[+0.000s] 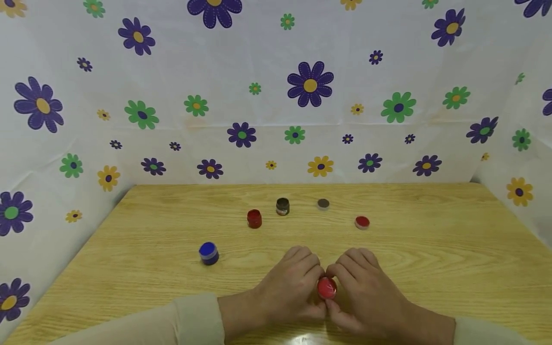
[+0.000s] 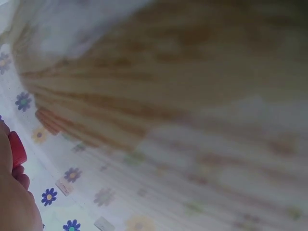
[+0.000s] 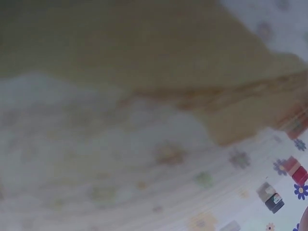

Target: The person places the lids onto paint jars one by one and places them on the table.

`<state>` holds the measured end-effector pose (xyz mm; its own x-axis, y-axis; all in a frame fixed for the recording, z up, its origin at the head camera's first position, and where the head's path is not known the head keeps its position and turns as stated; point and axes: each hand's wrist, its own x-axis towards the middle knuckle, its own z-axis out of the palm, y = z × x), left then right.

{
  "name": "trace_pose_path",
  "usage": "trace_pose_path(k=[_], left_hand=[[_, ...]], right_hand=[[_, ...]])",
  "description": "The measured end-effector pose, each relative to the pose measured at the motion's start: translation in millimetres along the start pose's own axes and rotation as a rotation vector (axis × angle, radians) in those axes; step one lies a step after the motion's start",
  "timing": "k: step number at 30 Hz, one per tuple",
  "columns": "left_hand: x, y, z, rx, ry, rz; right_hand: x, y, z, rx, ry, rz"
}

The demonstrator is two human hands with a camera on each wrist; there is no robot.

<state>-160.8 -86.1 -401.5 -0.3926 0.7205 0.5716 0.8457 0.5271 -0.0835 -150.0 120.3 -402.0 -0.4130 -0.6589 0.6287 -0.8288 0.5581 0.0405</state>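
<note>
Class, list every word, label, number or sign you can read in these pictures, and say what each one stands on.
No text can be read in any view.
The dark pot has a label band on its side: too small to read.
The red pot held between the left hand and right hand shows no lettering.
The flowered sheet carries only flowers.
Both wrist views are too blurred.

At the left edge of your left wrist view, your left hand [image 2: 12, 197] shows only in part, with a red pot [image 2: 17, 149] touching it. The blurred wooden table [image 2: 159, 72] fills most of the frame, and the white flowered sheet [image 2: 62, 180] runs below it, out of focus.
</note>
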Motion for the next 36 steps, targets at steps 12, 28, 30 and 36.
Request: trace_pose_path(k=[12, 28, 30, 36], left_hand=[[0.5, 1.1, -1.0, 0.031, -0.007, 0.023], [1.4, 2.6, -0.3, 0.075, 0.021, 0.018], [1.4, 2.6, -1.0, 0.069, 0.006, 0.013], [2.2, 3.1, -1.3, 0.04, 0.026, 0.002]], right_hand=[[-0.3, 0.1, 1.9, -0.011, 0.004, 0.008], [-1.8, 0.1, -2.2, 0.039, -0.06, 0.073], [-2.2, 1.1, -3.1, 0.038, -0.076, 0.088], [-2.6, 2.3, -3.7, 0.041, -0.073, 0.113]])
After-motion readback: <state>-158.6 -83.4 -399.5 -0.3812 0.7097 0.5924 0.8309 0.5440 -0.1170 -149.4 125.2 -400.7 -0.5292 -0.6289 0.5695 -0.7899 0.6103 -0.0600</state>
